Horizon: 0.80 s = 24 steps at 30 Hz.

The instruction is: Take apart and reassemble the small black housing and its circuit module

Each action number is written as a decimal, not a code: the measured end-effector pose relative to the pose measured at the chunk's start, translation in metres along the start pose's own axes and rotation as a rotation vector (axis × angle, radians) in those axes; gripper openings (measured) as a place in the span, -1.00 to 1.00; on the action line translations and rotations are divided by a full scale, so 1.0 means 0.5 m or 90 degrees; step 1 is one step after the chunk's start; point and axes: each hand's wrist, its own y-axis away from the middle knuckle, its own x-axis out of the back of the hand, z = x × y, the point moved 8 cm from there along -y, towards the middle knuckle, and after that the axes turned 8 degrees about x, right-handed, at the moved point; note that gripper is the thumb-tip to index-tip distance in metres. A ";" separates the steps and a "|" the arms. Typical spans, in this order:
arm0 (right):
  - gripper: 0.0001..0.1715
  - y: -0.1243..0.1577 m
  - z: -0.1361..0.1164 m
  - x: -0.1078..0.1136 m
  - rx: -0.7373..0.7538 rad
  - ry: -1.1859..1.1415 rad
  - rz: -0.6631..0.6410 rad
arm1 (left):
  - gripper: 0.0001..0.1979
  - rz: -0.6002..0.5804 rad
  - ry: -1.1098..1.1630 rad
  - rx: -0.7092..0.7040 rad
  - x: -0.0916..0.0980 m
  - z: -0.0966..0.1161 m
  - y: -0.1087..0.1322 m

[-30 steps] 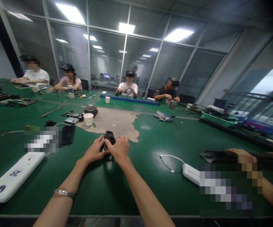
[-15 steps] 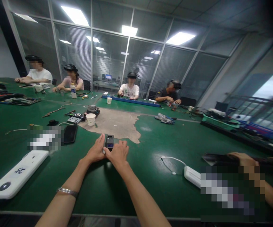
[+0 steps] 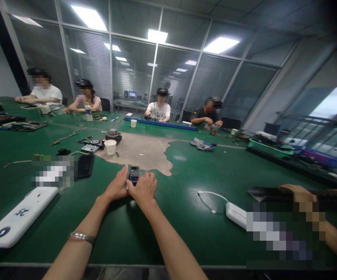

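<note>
A small dark grey boxy device with openings on top and a bluish front face stands between my hands on the green table. My left hand lies along its left side, fingers straight and together, pressed against it. On the other side my right hand grips it, with the thumb at the near edge and the fingers bent. The thumb tips come close together in front of the device. My palms hide its lower part.
Left of my arms lie a white power strip and a black phone. A paper cup stands beyond the hands. A grey pair of gloves and a white cable lie to the right. A co-worker's hand reaches in there.
The whole view has shifted slightly, so everything appears a little further left. Both hands keep the same hold on the device.
</note>
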 end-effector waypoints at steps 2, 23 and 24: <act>-0.40 0.001 0.002 -0.005 0.001 -0.002 0.001 | 0.18 -0.006 -0.002 -0.001 0.000 0.001 0.000; -0.49 -0.001 0.215 0.108 -0.067 -0.038 0.130 | -0.02 -0.011 -0.073 0.025 0.002 0.002 -0.002; -0.51 0.010 0.232 0.104 -0.079 -0.026 0.127 | -0.03 -0.011 -0.074 0.024 0.001 0.001 -0.002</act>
